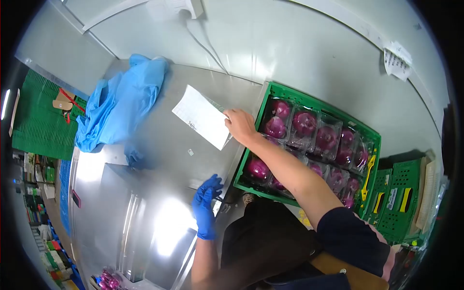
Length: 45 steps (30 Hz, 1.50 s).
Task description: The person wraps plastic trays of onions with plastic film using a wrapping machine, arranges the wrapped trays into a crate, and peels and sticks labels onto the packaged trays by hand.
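My bare right hand [240, 125] is closed on the right edge of a white sheet of paper [200, 116], which has some dark handwriting near its lower edge. A second sheet edge shows beneath it. The paper is over the metal table. My left hand [206, 205], in a blue glove, is closed near the table's front edge, its fingers bent together; a thin dark thing sticks out beside them, too small to name. Under my right forearm stands a green crate [237, 180] holding several clear packs of red onions [304, 123].
A blue plastic garment [128, 99] lies crumpled on the metal table [169, 159]. A small label [190, 152] lies nearby. More green crates [398, 198] stand at right, with stacked green crates [41, 116] at left. A cable [200, 43] hangs down the wall. Loose red onions [110, 279] show below.
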Tool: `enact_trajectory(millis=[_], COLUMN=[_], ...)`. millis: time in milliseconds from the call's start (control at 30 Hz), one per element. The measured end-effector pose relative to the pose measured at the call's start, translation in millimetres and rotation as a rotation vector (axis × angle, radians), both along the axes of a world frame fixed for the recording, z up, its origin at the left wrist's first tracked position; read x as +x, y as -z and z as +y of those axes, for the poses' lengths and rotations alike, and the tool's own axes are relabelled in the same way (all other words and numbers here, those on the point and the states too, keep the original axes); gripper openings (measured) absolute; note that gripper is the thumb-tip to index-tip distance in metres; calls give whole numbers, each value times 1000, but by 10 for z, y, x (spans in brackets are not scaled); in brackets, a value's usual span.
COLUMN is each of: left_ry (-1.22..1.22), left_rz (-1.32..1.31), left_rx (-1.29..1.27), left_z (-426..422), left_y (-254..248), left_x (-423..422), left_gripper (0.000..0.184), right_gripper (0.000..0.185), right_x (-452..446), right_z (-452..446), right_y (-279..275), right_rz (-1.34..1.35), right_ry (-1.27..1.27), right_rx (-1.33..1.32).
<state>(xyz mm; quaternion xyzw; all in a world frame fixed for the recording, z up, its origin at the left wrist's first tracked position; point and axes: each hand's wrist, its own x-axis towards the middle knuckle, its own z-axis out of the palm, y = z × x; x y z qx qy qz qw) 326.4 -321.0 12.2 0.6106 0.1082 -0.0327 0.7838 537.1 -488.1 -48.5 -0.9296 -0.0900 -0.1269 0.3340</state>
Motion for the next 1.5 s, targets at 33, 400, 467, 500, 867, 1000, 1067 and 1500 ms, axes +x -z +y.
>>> enact_trajectory(millis=[33, 400, 467, 500, 867, 1000, 1067, 1500], left_ry=[21, -415, -365, -339, 294, 411, 206, 394], left_rz=[-25, 10, 10, 6, 35, -55, -439, -562], left_rx=[-2, 151, 272, 332, 347, 782, 1135, 673], left_z=[49, 44, 228, 308, 323, -138, -485, -1439], left_y=[-15, -140, -227, -303, -1580, -1861, -1977, -1444], left_x=[99, 651, 555, 524, -274, -198, -285, -65], left_gripper=[53, 32, 31, 31, 31, 47, 55, 59], right_gripper=[17, 24, 34, 37, 50, 25, 21, 21], right_x=[-152, -1772, -1843, -1827, -1443, -1816, -1992, -2386], right_z=[21, 10, -111, -204, -1156, -1357, -1400, -2042], right_y=[-254, -894, -1018, -1188, -2381, -2310, -2275, -1896], right_rz=[-67, -334, -208, -240, 89, 418, 307, 21], right_ry=[-32, -398, -544, -563, -771, -641, -489, -498], right_rx=[61, 144, 239, 272, 580, 638, 635, 730])
